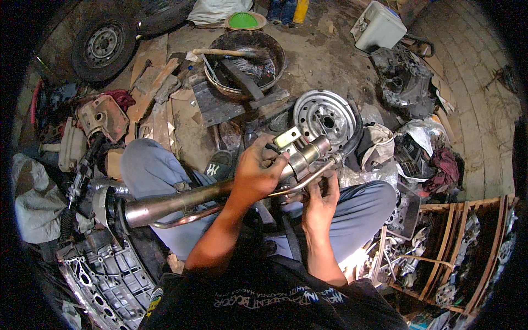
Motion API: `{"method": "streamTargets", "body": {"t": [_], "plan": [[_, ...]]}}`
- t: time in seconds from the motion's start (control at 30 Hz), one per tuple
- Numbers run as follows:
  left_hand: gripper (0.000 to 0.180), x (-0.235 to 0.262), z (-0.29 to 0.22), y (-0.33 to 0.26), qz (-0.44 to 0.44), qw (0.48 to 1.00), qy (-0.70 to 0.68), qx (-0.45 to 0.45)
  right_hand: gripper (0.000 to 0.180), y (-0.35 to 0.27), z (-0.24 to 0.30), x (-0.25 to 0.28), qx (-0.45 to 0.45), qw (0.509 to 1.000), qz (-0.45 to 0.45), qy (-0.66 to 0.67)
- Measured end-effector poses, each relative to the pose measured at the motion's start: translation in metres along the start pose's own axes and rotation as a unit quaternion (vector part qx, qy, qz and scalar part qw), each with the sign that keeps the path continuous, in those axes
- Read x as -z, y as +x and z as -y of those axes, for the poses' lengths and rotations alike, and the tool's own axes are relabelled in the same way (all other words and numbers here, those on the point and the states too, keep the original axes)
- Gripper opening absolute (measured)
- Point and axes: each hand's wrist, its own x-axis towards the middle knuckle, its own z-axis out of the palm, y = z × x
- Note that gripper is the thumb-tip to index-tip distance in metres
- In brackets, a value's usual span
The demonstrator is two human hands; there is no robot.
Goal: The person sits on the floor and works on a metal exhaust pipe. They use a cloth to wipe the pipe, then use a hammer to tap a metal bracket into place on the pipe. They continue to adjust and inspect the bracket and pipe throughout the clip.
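Metal pipe (206, 197), one, long, bronze-grey, flared at one end; held slantwise over the wearer's lap, wide end to the left, narrow end to the right and farther out. Thin tube (187, 218), running along the pipe's near side. Bracket plate (286, 138), pale, two-holed, at the pipe's narrow end.

Left hand (257, 171): fingers wrapped around the pipe toward its narrow end. Right hand (322, 198): fingers bent up against the thin tube, under the pipe's narrow end; whether fully closed, cannot tell.

Wheel rim (308, 114), silver, just beyond the pipe's narrow end. Round basin (279, 52), stained, well beyond the pipe, holding a wooden-handled tool (220, 53). Engine casting (124, 275), silver, on the near side of the pipe's wide end. Wooden crate (467, 203), slatted, well right of the pipe.
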Motion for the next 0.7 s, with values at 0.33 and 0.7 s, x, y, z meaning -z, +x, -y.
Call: {"method": "streamTargets", "body": {"t": [0.33, 0.7], "plan": [[0.022, 0.001, -0.015, 0.002, -0.008, 0.998, 0.07, 0.001, 0.024, -0.004, 0.005, 0.0, -0.026, 0.999, 0.015, 0.045], [0.025, 0.004, -0.012, 0.004, 0.035, 0.997, 0.06, 0.023, 0.015, -0.004, 0.001, 0.01, -0.016, 0.998, 0.034, 0.043]]}}
